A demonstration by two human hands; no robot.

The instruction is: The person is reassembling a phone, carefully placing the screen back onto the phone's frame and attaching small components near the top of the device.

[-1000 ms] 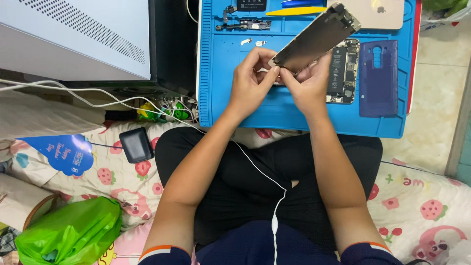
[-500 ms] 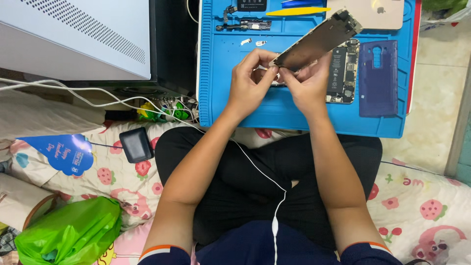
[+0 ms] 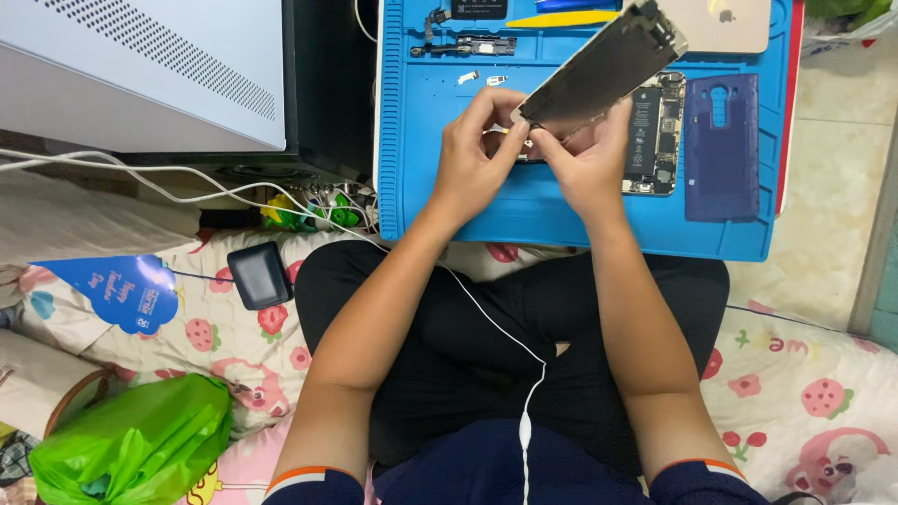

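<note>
Both hands meet over a blue work mat (image 3: 561,210). My right hand (image 3: 587,164) grips the lower end of a detached phone screen panel (image 3: 608,64), which tilts up and to the right. My left hand (image 3: 472,159) pinches at the panel's bottom corner with thumb and fingers. Under the panel lies an opened phone body (image 3: 655,131) with its battery and circuit board showing, partly hidden by my right hand.
On the mat lie a dark purple back cover (image 3: 720,145), small metal parts (image 3: 472,45), a yellow pry tool (image 3: 552,19) and a gold phone back (image 3: 725,23). A white machine case (image 3: 140,65), cables, a black adapter (image 3: 260,274) and a green bag (image 3: 131,449) sit left.
The screen panel has tipped a little higher and the hands have shifted slightly at its lower corner; nothing else has moved.
</note>
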